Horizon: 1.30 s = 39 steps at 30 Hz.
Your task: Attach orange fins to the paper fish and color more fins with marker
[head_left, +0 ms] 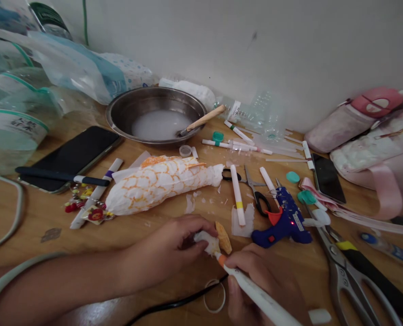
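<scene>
My left hand [184, 242] pinches a small white paper-covered piece [208, 242] with an orange-coloured fin-like part [223, 237] at its far side. In my right hand [252, 276] is a white marker [255, 294] with an orange collar, its tip against the small piece. Beyond my hands a white papier-mâché fish body [163, 183] lies on its side, with orange scale lines drawn over it and an orange fin on top. A white marker with a yellow band [237, 194] lies on a scrap of paper to the right of the fish.
A blue glue gun [286, 219] with a lit red light lies right of my hands, near large scissors [340, 267] and small black-handled scissors [259, 194]. Behind stands a metal bowl [119, 124] of whitish liquid with a wooden-handled brush [204, 118]. Phone [68, 156] and plastic bottles [14, 122] occupy the left.
</scene>
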### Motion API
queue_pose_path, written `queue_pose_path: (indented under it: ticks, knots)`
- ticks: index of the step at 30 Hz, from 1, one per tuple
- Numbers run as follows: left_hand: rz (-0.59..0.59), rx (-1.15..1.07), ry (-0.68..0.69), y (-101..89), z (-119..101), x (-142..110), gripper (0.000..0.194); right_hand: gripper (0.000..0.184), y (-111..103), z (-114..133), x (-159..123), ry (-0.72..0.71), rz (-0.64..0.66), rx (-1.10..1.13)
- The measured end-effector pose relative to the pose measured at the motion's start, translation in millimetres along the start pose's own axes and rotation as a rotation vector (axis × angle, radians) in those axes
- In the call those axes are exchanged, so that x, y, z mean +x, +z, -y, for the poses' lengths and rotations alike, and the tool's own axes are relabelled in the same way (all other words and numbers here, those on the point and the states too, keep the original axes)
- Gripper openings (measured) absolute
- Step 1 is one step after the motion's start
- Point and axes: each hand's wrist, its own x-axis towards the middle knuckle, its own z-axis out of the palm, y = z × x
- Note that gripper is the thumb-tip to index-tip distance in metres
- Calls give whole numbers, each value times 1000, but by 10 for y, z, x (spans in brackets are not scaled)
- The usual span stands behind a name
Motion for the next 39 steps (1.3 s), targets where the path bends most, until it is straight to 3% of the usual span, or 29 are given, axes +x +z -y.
queue_pose_path:
  ticks: [11,17,22,25,29,33,39]
  knots:
    - [12,-11,16,-4,14,16,21,11,-60,3,26,-2,32,-25]
    - [23,21,85,-21,3,13,23,9,44,12,11,-24,-61,13]
    - [22,46,156,-38,-34,20,25,7,46,23,53,-45,-48,33]
    - [20,80,159,-40,-43,30,27,13,9,43,95,-102,-48,19]
    - [10,90,167,-35,-35,24,30,11,-32,65,117,-58,-4,14]
    - [0,85,177,-29,-38,16,31,13,-50,67,130,-135,-12,17]
    - [14,94,162,-30,-70,20,30,12,-47,68,138,-107,1,10]
